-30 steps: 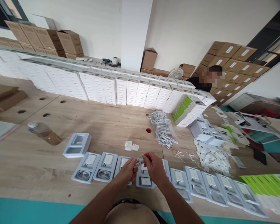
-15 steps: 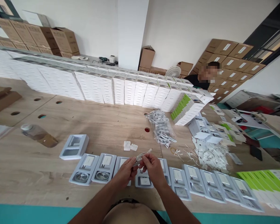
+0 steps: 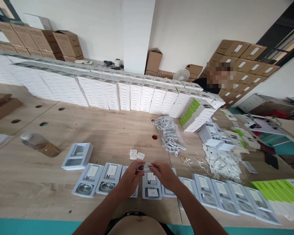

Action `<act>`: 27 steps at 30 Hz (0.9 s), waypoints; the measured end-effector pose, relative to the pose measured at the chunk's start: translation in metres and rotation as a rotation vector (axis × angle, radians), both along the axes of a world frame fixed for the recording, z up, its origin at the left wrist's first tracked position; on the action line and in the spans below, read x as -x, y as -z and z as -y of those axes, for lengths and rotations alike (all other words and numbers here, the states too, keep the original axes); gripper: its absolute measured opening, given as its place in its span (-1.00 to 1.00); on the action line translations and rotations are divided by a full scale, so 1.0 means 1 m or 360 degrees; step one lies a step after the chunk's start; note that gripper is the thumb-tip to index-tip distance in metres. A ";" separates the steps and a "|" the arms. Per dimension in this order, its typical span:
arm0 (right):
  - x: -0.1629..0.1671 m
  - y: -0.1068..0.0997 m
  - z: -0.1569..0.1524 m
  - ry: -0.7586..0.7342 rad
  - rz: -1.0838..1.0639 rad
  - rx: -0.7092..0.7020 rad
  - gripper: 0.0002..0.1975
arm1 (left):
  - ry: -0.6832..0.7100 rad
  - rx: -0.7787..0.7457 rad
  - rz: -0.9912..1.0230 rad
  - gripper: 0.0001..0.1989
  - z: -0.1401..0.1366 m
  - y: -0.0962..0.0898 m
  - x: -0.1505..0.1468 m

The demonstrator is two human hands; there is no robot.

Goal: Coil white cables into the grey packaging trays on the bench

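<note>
Between my two hands is a coiled grey-white cable (image 3: pixel 145 167), held up above the row of trays. My left hand (image 3: pixel 132 174) grips the coil's left side, and my right hand (image 3: pixel 163 173) pinches its right side. Just below them lies a pale tray (image 3: pixel 152 195) with a white adapter in its upper pocket and a small white card in its lower one. To the left, a tray (image 3: pixel 107 178) holds an adapter and a coiled cable, as does its neighbour (image 3: pixel 87 181). My forearms partly cover the trays beside the middle one.
Further trays (image 3: pixel 205 191) run to the right, near green-and-white boxes (image 3: pixel 279 192). Ahead lie a bag of cables (image 3: pixel 168 133), small white pieces (image 3: pixel 136 154) and a heap of white bits (image 3: pixel 222 161). A bottle (image 3: pixel 40 144) lies left. Stacked white boxes (image 3: pixel 100 93) line the back; a person (image 3: pixel 208 85) is behind.
My hands have moved slightly apart, and the cable coil now stretches between them. The right hand has shifted a little to the right, uncovering more of the middle tray.
</note>
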State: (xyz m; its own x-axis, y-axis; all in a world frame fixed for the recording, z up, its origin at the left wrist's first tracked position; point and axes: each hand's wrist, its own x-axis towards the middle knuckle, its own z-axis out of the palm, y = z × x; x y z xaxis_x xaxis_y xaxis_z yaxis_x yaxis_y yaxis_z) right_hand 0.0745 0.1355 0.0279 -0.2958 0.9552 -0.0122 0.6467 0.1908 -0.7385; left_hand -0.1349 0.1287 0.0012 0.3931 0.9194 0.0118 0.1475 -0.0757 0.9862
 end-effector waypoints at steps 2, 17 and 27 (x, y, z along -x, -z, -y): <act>0.005 0.004 0.000 0.0026 -0.0023 -0.0048 -0.80 | -0.0025 0.0206 0.0158 -0.58 -0.002 0.001 -0.004; 0.024 -0.001 0.010 0.0290 0.0505 -0.0175 -0.80 | -0.0083 -0.0074 -0.0552 -0.70 -0.004 0.025 0.001; 0.043 0.046 0.009 0.0572 -0.1011 0.0493 -0.68 | -0.0053 0.0432 0.0112 -0.60 0.003 0.036 -0.006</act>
State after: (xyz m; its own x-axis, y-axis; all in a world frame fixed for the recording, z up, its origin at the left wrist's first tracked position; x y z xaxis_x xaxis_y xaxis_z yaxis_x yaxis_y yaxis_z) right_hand 0.0319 0.1264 -0.0181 -0.0091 0.9742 -0.2256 0.0666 -0.2245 -0.9722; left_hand -0.1285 0.1256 -0.0348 0.3695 0.9051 -0.2105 0.0758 0.1965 0.9776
